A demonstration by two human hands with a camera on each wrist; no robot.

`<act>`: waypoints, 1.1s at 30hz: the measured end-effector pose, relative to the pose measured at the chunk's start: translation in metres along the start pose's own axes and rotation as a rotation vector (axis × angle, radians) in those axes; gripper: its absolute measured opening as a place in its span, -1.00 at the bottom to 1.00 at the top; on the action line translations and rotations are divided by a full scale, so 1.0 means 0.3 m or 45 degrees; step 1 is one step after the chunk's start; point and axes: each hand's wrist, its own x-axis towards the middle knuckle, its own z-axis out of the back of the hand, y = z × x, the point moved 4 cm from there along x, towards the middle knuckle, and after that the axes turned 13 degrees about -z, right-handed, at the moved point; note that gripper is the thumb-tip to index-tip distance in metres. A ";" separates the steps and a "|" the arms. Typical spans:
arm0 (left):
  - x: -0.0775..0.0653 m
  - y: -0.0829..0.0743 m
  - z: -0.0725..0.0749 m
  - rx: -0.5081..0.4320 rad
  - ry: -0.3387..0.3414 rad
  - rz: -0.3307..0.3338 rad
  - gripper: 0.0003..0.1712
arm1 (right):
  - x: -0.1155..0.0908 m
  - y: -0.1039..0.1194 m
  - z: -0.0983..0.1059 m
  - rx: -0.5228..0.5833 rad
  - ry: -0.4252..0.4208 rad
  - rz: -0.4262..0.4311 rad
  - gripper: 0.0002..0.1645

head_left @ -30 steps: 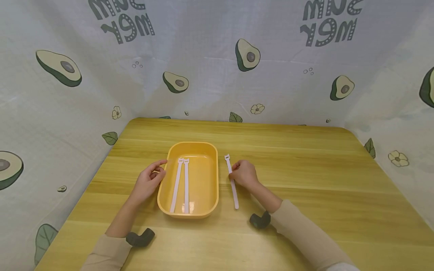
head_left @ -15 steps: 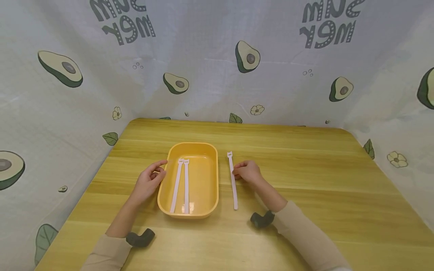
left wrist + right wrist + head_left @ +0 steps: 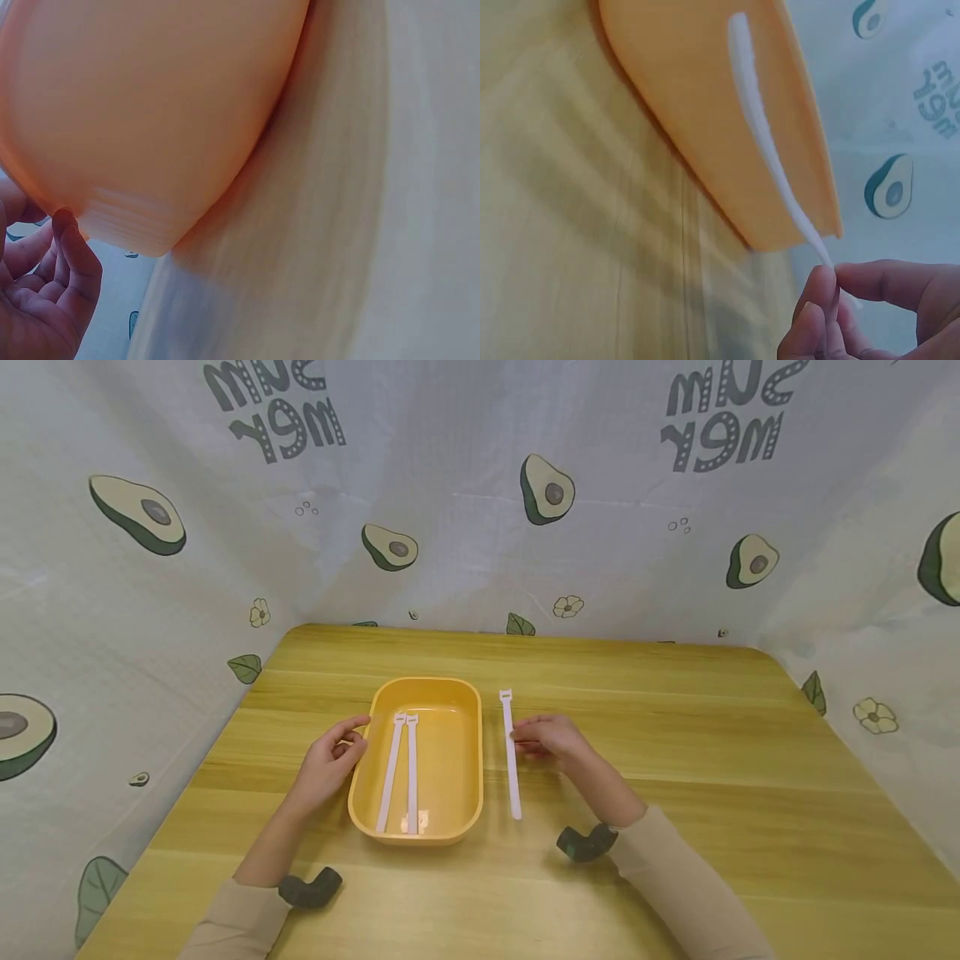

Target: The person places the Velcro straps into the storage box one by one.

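Note:
My right hand (image 3: 551, 739) pinches a white hook-and-loop cable tie (image 3: 513, 777) between thumb and fingertips near its middle, just to the right of the yellow plastic tray (image 3: 482, 752). The tie stands nearly lengthwise, its slotted head at the far end. In the right wrist view, the tie's long tail (image 3: 761, 135) rises in front of the tray's side wall. Two more white cable ties (image 3: 390, 772) lie side by side inside the tray, heads away from me. At the tray's left rim, my left hand (image 3: 327, 762) holds on with bent fingers and thumb.
The tray stands on a wood-grain table (image 3: 675, 735), left of its middle. A white curtain (image 3: 465, 468) with avocado prints hangs behind and along both sides. Dark curved pieces (image 3: 587, 842) are worn at both wrists over beige sleeves.
My right hand has drifted slightly right, and the cable tie has turned straighter, with its head moving a little farther from me. The left hand and the tray have stayed put.

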 end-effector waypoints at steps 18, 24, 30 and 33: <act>-0.001 0.011 0.002 0.006 -0.003 0.042 -0.59 | -0.076 0.066 -0.087 0.001 0.116 0.004 -0.59; 0.000 0.006 0.003 0.008 -0.003 0.033 -0.59 | -0.077 0.077 -0.116 0.005 0.123 0.008 -0.62; 0.001 0.005 0.003 -0.008 -0.003 0.035 -0.59 | -0.079 0.092 -0.157 -0.009 0.147 0.016 -0.66; 0.003 0.005 0.002 -0.014 -0.002 0.028 -0.58 | -0.084 0.100 -0.177 -0.008 0.165 0.020 -0.67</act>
